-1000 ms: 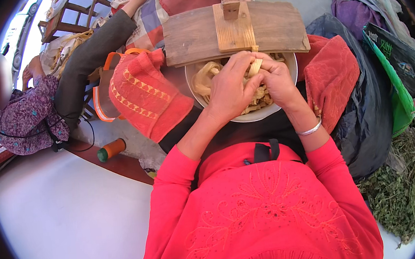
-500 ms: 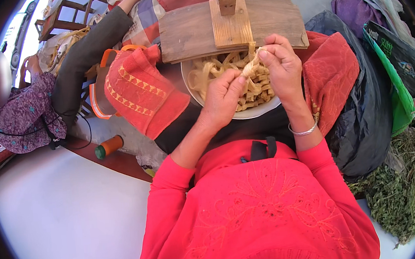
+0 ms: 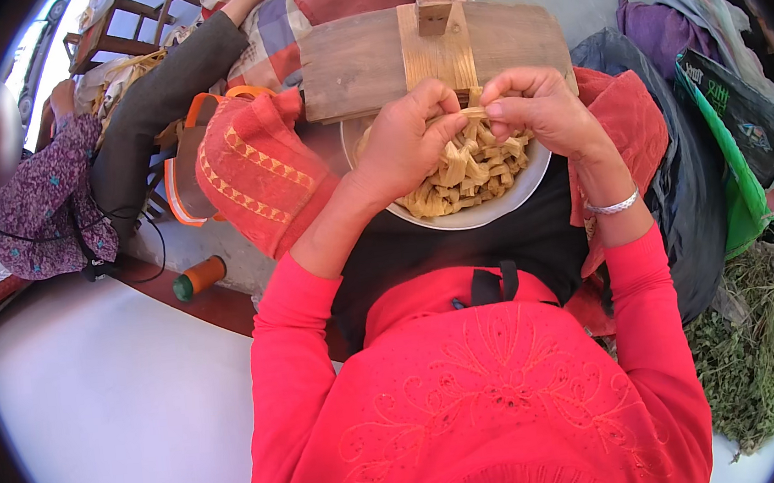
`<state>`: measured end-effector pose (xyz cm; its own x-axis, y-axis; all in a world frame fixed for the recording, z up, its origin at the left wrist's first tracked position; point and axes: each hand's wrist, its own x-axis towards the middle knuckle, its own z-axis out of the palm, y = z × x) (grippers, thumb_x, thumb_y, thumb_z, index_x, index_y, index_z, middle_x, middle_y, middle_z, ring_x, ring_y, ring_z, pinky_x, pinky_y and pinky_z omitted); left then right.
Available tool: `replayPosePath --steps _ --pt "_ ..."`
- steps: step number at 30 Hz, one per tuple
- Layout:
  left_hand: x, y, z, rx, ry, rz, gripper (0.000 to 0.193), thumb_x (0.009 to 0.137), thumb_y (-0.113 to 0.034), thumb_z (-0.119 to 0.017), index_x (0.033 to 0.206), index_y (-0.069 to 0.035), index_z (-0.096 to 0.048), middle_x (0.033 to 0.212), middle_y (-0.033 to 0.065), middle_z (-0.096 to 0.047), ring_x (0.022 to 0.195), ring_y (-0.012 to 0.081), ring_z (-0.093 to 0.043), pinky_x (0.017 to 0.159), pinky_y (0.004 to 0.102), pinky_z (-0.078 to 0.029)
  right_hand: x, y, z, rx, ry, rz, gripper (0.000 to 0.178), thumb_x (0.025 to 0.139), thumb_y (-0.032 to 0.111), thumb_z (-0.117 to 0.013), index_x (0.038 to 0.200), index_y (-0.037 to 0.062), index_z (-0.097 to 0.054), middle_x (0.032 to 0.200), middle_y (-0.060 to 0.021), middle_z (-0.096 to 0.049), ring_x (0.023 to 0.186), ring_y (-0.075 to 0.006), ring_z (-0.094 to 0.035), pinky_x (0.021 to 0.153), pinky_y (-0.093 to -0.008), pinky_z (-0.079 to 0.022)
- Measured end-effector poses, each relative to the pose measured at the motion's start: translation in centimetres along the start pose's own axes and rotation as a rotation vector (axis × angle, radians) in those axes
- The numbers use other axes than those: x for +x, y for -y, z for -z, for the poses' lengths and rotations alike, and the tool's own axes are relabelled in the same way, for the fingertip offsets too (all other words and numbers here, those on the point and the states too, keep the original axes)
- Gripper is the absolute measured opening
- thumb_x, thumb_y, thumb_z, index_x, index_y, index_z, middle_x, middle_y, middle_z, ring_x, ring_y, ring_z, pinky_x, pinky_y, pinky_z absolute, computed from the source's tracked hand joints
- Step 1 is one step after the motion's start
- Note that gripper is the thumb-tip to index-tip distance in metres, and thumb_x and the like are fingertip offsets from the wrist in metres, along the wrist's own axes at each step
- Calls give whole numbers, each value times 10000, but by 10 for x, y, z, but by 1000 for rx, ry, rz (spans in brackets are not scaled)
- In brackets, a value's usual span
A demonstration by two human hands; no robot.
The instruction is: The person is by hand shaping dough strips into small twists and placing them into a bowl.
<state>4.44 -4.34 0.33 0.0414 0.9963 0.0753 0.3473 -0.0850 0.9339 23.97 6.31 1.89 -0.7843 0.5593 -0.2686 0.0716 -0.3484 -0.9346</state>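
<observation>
My left hand [image 3: 406,143] and my right hand [image 3: 546,115] meet over a white basin [image 3: 495,217], fingertips pinched. Between them they hold a flat tan plaited strip [image 3: 475,114], which looks like straw or husk. Its upper end reaches the near edge of the upright wooden board piece [image 3: 449,57]; how it is fastened there is hidden. Loops of similar strip [image 3: 469,184] fill the basin below my hands. A wide plank [image 3: 349,65] lies across the basin's far side, with a small wooden block [image 3: 434,18] on its middle piece.
An orange-red cloth [image 3: 257,175] lies left of the basin, another [image 3: 625,119] right. Black plastic [image 3: 649,182], a green-edged bag [image 3: 724,148] and dried plants [image 3: 764,346] are on the right. A thread spool [image 3: 201,278] lies left, near another person's purple patterned sleeve [image 3: 43,198].
Both hands have moved up toward the board's near edge, and my right hand has turned inward. The strip between them is pulled close to the board. More of the basin's pile shows.
</observation>
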Motion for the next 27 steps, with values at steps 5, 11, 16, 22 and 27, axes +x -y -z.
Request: replayPosePath --steps 5,11,16,22,27 --pt "20 5 28 -249 42 151 85 917 -70 -551 976 -9 -552 850 -2 -590 757 73 -525 678 209 -437 21 -4 -6 -26 -228 113 83 876 75 -631 923 10 -652 716 -7 -612 620 -56 -554 581 -197 -472" --pt "44 32 39 -133 -62 176 109 899 -80 -549 968 0 -576 809 1 -594 729 82 -523 670 240 -441 55 -21 -3 -259 -391 219 89 879 104 -626 884 21 -655 678 18 -575 623 -48 -504 574 -224 -439" --pt "52 73 34 18 -153 222 64 882 -80 -570 896 -18 -565 756 0 -577 685 75 -498 605 248 -424 65 -42 -1 -641 -483 355 98 830 103 -635 860 12 -654 703 -73 -612 653 -160 -571 627 -307 -463" --pt "30 51 33 150 -190 292 115 845 -112 -601 827 -5 -564 688 85 -609 634 120 -558 595 288 -444 13 -43 -9 -1044 -505 525 106 804 141 -663 863 52 -662 846 -120 -651 827 -295 -607 715 -378 -474" --pt "8 13 -21 -344 -141 202 73 888 -81 -551 898 -9 -557 686 4 -575 613 98 -522 588 258 -438 13 -24 -53 -1076 -598 703 122 825 210 -657 838 95 -619 747 -111 -630 731 -323 -605 649 -415 -471"
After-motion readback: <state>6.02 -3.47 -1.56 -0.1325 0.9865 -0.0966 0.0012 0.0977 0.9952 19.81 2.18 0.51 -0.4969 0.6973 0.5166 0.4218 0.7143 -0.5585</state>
